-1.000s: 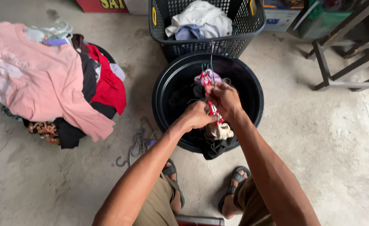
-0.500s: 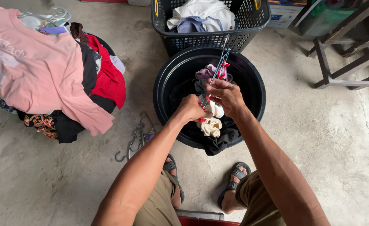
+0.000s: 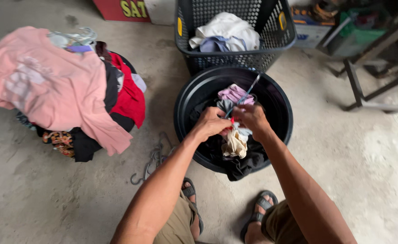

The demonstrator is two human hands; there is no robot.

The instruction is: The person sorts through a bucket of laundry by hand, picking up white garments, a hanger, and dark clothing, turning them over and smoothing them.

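Note:
Both hands meet over a round black tub (image 3: 185, 117) full of dark and light clothes. My left hand (image 3: 210, 123) pinches a small beige garment (image 3: 234, 143) that hangs down between the hands. My right hand (image 3: 253, 118) grips the same bundle together with a thin blue clothes hanger (image 3: 249, 90) that sticks up and away. A pink cloth (image 3: 235, 93) lies in the tub just behind the hands. A black cloth (image 3: 242, 165) drapes over the tub's near rim.
A black mesh laundry basket (image 3: 235, 58) with white and blue clothes stands behind the tub. A heap of pink, red and black clothes (image 3: 63, 90) lies at left. Wire hangers (image 3: 151, 162) lie on the concrete floor. A metal frame (image 3: 370, 77) stands at right.
The hands and the hanger with its garment have dropped lower over the tub. The hanger's hook now tilts away to the right. The camera view has shifted slightly.

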